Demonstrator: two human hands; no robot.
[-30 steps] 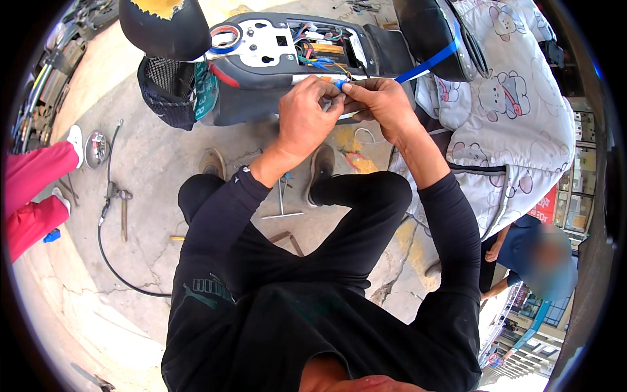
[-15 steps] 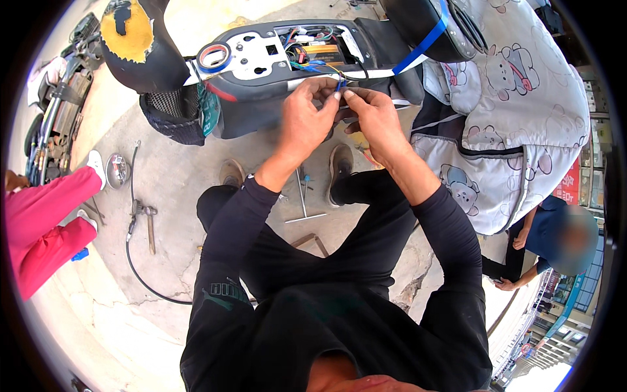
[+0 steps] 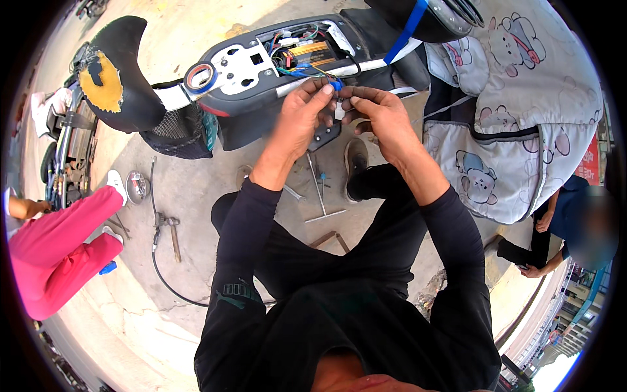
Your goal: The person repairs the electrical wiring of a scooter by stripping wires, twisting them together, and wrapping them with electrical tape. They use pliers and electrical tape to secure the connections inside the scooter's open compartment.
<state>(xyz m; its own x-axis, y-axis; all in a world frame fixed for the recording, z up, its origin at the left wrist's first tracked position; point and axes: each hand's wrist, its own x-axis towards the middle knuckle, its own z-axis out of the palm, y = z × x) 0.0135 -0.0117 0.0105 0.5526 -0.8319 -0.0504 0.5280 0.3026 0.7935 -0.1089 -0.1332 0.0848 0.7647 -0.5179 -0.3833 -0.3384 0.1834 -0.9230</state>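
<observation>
Since half a second back the head has tipped: the scooter has slid lower in the head view, and both hands sit closer together than before. Left hand (image 3: 302, 116) raised, fingers curled, thumb and forefinger pinched on a small blue connector (image 3: 336, 85); closed around it, not a full fist. Right hand (image 3: 381, 112) meets it from the other side, fingertips pinched on the same connector and on a small white piece (image 3: 339, 112) just below; what that piece is, cannot tell. Connector sits at the edge of the scooter's open compartment (image 3: 297, 52), where coloured wires (image 3: 292, 66) lie beside a yellow-orange battery pack (image 3: 312, 51). Roll of blue tape (image 3: 200, 76) rests on the grey body panel, left of the compartment. Worn black seat (image 3: 112, 73) with a torn yellow patch tilted up at far left. On the concrete under the hands: T-handle wrench (image 3: 319, 191), hammer (image 3: 171, 230), black cable (image 3: 158, 274). Quilted bear-print cover (image 3: 522, 111) at right. A person's pink trouser legs (image 3: 59, 251) at left edge.
</observation>
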